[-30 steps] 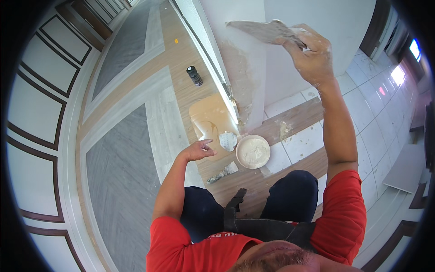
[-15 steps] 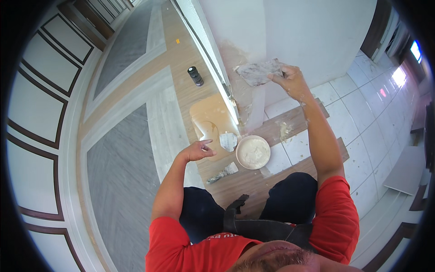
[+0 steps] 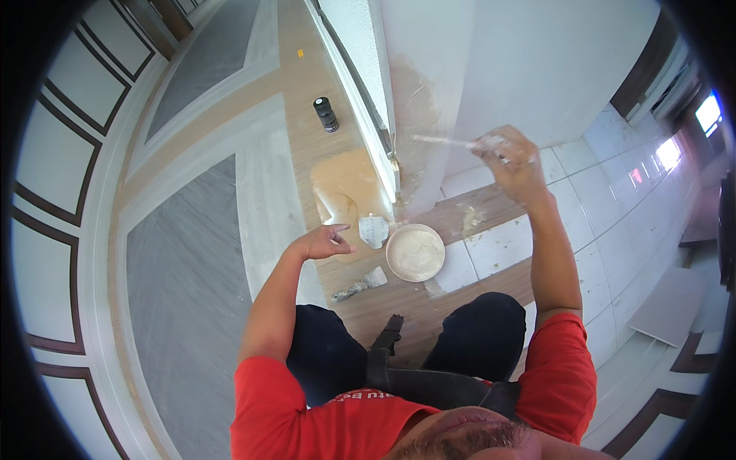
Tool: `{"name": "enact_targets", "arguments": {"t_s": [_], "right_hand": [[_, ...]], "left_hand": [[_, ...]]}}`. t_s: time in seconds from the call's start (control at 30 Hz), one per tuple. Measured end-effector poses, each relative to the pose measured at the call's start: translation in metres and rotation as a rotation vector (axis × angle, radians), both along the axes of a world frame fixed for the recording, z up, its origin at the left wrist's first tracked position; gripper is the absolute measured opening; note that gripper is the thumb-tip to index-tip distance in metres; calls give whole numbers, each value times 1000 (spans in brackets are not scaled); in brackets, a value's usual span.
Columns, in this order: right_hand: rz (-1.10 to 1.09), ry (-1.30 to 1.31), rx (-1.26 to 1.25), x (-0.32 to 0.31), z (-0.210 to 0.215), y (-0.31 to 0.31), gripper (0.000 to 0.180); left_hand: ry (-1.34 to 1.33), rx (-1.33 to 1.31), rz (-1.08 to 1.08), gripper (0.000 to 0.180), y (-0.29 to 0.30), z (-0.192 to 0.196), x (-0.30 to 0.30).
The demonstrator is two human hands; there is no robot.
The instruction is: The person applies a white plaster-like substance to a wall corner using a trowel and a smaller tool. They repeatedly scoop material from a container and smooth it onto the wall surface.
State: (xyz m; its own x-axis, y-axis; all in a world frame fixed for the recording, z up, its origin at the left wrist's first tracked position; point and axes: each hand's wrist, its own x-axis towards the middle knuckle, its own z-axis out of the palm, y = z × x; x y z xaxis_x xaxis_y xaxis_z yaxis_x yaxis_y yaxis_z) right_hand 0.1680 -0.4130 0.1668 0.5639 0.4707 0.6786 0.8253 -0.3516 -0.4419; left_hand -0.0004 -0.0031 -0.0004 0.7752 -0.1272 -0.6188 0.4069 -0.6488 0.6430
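Observation:
My right hand [image 3: 512, 162] is closed around a putty-smeared flat scraper [image 3: 443, 140], held edge-on in front of the white wall [image 3: 537, 69]. The scraper appears apart from the wall's brownish patch [image 3: 414, 100], though I cannot be sure. Empty, with its fingers apart, my left hand [image 3: 323, 242] hovers over the floor by a whitish flat piece [image 3: 373, 230]. Right of that piece stands a round bowl [image 3: 415, 280] of off-white putty. A putty knife [image 3: 360, 285], coated in dried filler, lies on the wood-look floor in front of my knees.
A tan sheet [image 3: 337, 172] lies beside the white door-frame edge [image 3: 387, 172]. Beyond it stands a black bottle [image 3: 326, 115]. White tiles [image 3: 502, 249] and wood-look planks with putty spills [image 3: 469, 221] extend to the right. Panelled wall [image 3: 57, 172] runs along the left.
My right hand has turned the scraper from its broad face to edge-on and lowered it slightly. My left hand stays open near the whitish piece. The whole view has shifted a little.

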Motion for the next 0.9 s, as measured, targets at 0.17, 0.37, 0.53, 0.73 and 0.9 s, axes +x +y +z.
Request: {"name": "enact_targets", "arguments": {"t_s": [0.17,0.37,0.53,0.73,0.9], "right_hand": [[20,-224,-212,3,2,13,22],[17,-289,-89,10,34,26,17],[-56,-238,28,5,64,31,13],[-185,-187,277,2,83,25,8],[-207,316,323,8,25,2,15]], "left_hand": [[-7,-3,-18,104,-3,2,2],[-22,33,2,113,9,-3,-5],[-9,-11,14,115,10,-2,-5],[-13,-21,8,115,4,0,-3],[-14,1,11,105,9,-3,-7]]}}
